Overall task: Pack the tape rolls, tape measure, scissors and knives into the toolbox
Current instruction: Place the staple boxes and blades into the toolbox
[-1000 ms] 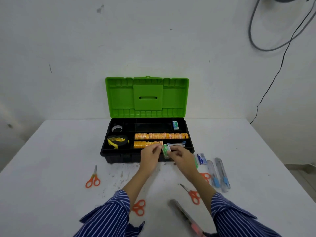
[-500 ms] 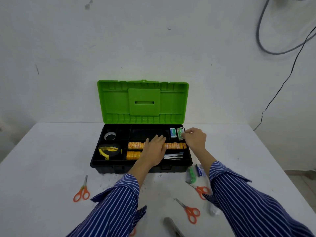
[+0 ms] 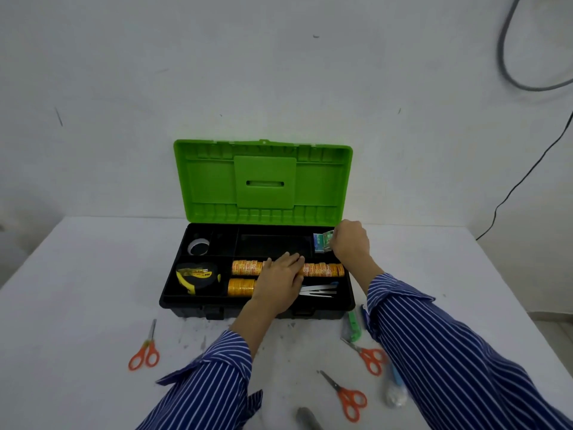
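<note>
Since half a second ago, the small green blade packet (image 3: 327,237) has sunk lower into the black plastic toolbox (image 3: 257,302), pinched by the right hand (image 3: 350,243) fingers beside a blue packet (image 3: 317,242). Left hand (image 3: 279,280) fingers lie flat, spread on the orange tape rolls (image 3: 322,270). Released tilted, the packet could topple. Orange-handled scissors (image 3: 145,352) wait on the white surface (image 3: 77,305).

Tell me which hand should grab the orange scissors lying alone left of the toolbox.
Probably the left. The left hand rests open on the tape rolls, on the side of those scissors. The right hand pinches a small packet at the toolbox's far right corner.
</note>
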